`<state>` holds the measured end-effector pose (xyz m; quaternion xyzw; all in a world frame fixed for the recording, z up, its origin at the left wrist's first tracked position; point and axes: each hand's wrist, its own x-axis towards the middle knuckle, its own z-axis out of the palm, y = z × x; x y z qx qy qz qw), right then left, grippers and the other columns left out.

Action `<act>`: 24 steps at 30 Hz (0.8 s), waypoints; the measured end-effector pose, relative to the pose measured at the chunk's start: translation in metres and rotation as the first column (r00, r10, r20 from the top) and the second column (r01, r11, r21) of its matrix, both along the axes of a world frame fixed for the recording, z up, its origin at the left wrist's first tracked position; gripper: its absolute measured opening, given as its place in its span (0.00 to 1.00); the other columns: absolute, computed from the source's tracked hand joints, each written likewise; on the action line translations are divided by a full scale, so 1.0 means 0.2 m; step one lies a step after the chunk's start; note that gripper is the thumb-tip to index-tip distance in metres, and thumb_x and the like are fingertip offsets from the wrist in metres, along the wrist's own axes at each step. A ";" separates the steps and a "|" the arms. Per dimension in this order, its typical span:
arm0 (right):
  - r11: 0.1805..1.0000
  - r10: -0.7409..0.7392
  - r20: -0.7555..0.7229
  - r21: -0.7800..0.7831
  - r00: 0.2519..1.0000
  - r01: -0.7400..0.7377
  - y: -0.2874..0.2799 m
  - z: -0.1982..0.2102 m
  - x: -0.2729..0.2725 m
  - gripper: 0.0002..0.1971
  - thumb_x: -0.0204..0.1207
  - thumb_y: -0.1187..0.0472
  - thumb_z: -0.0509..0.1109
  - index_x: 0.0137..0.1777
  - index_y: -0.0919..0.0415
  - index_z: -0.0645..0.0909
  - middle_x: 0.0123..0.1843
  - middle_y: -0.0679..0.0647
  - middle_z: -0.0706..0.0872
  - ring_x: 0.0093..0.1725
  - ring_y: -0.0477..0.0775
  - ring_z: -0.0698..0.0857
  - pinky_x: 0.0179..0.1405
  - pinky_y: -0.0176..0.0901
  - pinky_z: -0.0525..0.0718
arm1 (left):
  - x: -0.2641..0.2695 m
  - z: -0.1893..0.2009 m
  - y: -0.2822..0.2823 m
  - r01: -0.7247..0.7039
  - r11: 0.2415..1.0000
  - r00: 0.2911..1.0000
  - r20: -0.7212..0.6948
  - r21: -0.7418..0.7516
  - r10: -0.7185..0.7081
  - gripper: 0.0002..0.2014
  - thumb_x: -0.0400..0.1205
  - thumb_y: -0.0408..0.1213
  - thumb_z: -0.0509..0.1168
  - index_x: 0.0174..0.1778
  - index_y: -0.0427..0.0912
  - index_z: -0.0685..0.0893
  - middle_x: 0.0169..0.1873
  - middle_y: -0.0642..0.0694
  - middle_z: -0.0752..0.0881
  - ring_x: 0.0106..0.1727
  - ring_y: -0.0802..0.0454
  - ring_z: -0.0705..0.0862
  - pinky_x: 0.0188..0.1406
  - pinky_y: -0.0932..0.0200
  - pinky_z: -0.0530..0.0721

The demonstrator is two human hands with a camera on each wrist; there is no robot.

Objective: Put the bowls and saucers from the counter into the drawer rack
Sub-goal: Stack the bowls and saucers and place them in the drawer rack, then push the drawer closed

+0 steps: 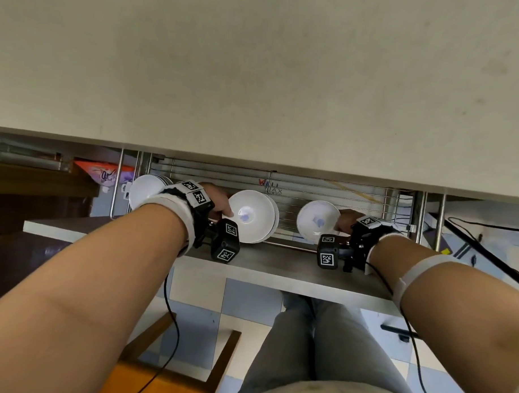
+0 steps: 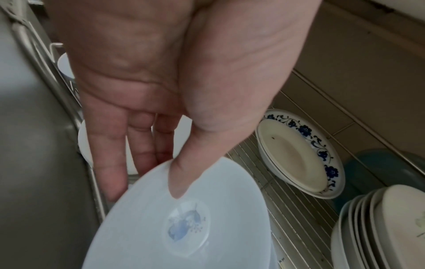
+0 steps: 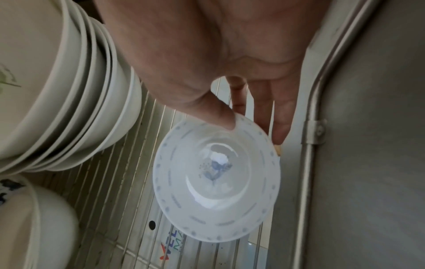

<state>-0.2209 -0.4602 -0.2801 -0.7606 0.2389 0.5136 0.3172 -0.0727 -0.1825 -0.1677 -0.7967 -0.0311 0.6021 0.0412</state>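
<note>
The counter (image 1: 256, 78) hides the back of the wire drawer rack (image 1: 311, 183). At nine o'clock, a white blue-flowered bowl (image 1: 250, 216) is pinched by the left hand (image 1: 218, 202); at three o'clock, a smaller dot-rimmed bowl (image 1: 317, 220) is pinched by the right hand (image 1: 347, 220).

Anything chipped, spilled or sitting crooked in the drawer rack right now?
Nothing stands out. The left hand and right hand each pinch an intact white bowl by the rim over the rack.
</note>
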 end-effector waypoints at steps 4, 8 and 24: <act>0.984 0.172 0.059 -0.055 0.983 -0.169 -0.01 0.01 -0.01 0.16 0.76 0.59 0.72 0.61 0.64 0.85 0.63 0.63 0.87 0.58 0.63 0.86 0.58 0.47 0.85 | 0.00 0.03 -0.01 -0.003 1.000 1.000 0.016 0.009 0.003 0.19 0.85 0.45 0.66 0.68 0.39 0.84 0.63 0.41 0.88 0.59 0.43 0.86 0.61 0.55 0.81; 0.998 0.058 0.079 -0.014 0.995 -0.057 -0.04 0.15 -0.02 0.26 0.75 0.52 0.74 0.71 0.61 0.77 0.70 0.60 0.83 0.66 0.62 0.83 0.63 0.40 0.79 | 0.00 0.15 -0.01 -0.104 0.993 0.993 0.058 -0.058 0.107 0.18 0.87 0.43 0.62 0.69 0.38 0.82 0.64 0.42 0.86 0.59 0.46 0.86 0.55 0.59 0.81; 0.722 -0.630 -0.107 0.286 0.769 0.630 0.07 1.20 -0.10 0.11 0.82 0.66 0.63 0.44 0.72 0.83 0.31 0.64 0.90 0.36 0.59 0.88 0.44 0.52 0.88 | -0.35 0.84 0.33 -0.791 0.295 0.381 -0.053 -0.535 0.923 0.11 0.86 0.39 0.66 0.43 0.34 0.84 0.34 0.39 0.90 0.36 0.45 0.91 0.37 0.52 0.91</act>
